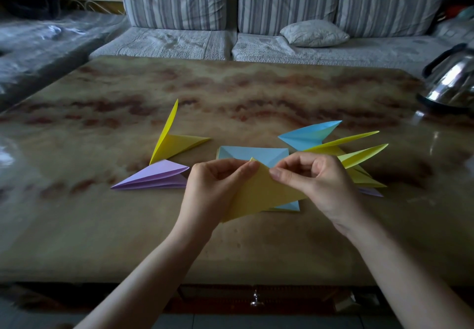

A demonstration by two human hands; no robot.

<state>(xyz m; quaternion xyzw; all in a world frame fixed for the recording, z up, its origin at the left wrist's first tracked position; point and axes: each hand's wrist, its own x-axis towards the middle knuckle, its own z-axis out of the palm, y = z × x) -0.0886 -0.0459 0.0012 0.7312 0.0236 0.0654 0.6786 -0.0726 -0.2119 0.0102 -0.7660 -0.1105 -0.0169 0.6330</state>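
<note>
A folded yellow paper is held above the table between both hands. My left hand pinches its upper left edge near the top corner. My right hand pinches the upper right edge with thumb and curled fingers. Under it lies a light blue sheet, flat on the table and partly hidden. Folded paper units lie around: a yellow one and a purple one on the left, and on the right a blue one and two yellow ones.
The marbled table reaches to a striped sofa with a small pillow. A steel kettle stands at the table's right edge. A drawer knob shows below the front edge.
</note>
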